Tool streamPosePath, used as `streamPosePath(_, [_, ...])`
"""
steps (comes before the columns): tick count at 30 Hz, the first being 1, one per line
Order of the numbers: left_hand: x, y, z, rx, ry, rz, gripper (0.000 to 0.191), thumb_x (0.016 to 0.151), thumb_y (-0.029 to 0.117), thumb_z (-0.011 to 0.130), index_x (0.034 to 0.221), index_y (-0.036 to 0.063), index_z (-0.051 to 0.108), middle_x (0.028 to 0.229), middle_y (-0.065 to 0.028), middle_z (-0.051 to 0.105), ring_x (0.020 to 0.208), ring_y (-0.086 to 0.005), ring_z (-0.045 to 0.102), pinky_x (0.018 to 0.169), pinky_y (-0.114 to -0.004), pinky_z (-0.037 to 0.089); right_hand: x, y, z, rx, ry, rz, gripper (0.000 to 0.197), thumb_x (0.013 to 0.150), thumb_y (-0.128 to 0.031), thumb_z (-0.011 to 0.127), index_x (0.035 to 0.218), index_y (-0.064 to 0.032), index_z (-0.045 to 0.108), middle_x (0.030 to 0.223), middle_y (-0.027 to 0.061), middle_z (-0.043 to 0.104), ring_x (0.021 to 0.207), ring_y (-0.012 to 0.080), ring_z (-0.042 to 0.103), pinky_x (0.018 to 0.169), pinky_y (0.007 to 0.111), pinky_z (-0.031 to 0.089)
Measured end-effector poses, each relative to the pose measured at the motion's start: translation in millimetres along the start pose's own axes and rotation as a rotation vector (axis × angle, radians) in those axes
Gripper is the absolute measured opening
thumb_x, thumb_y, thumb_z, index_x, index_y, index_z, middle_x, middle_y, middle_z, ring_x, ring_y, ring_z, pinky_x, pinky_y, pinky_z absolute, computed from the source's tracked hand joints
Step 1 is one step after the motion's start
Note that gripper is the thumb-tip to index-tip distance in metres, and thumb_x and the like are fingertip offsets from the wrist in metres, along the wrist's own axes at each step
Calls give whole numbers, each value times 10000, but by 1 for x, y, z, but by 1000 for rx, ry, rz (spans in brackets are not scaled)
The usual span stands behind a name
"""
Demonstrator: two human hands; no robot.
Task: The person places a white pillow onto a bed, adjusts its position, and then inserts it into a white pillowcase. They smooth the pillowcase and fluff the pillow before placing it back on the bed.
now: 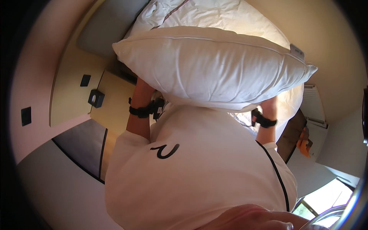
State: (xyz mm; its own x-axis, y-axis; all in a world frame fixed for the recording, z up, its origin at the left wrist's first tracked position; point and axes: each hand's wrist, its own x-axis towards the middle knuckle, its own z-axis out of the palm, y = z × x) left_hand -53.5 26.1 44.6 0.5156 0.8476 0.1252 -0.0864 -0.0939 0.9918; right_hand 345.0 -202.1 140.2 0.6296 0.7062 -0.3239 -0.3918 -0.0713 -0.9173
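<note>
A plump white pillow (207,69) is held up before my chest, its piped seam running across the top. A small label (297,52) sticks out from its right end. My left forearm (142,95) reaches up behind the pillow's left part, which hides the left hand. At the lower right of the pillow, the base of my right hand (269,104) shows, while its fingers are hidden behind the fabric. Both wrists carry black straps with small devices. Beyond the pillow lies a bed with rumpled white bedding (224,14), crossed by a brown stripe.
A grey padded headboard (112,26) stands left of the bed. Lower on that side, a black cube-shaped fixture (96,98) juts from the wooden panel. On the right are a white radiator (314,100), an orange item (304,142) and a bright window (327,198).
</note>
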Motion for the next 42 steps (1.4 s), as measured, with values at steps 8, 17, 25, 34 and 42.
streamPosePath(8, [43,-60,10,-971,-21,-504,641,1092,504,416,1556,61,390,1551,-124,490,1408,-331,486,1171,-502,415,12,37,1,-14,71,46,487,1085,-326,498,1449,-3,528,1381,111,648,1230,238,633,1064,388,502])
streamPosePath(17, [86,86,44,-500,153,-584,608,1075,452,473,1545,74,396,1526,-113,508,1355,-307,527,1094,-479,487,-21,-34,14,42,174,-69,325,1002,-182,583,1193,60,687,1129,133,737,1027,217,700,897,340,557])
streamPosePath(25, [6,-30,26,-134,22,-520,571,1080,382,513,1529,44,408,1490,-101,523,1338,-254,525,1092,-437,462,-33,93,-35,81,54,-171,432,1018,-189,599,1383,43,602,1327,113,671,1176,183,630,1033,331,493])
streamPosePath(34, [62,-1,-21,29,-905,-741,500,1066,396,536,1389,21,602,1295,-68,667,1197,-163,601,962,-363,479,-42,88,-158,-363,-121,316,447,1054,-411,509,1292,-61,653,1021,42,688,953,144,622,864,330,502])
streamPosePath(42, [136,-145,97,286,-932,-571,491,1102,311,456,1506,38,508,1502,-110,559,1449,-213,430,1214,-394,278,147,236,-174,-494,-32,719,587,982,-523,606,1343,-61,590,1088,93,660,949,235,638,848,419,534])
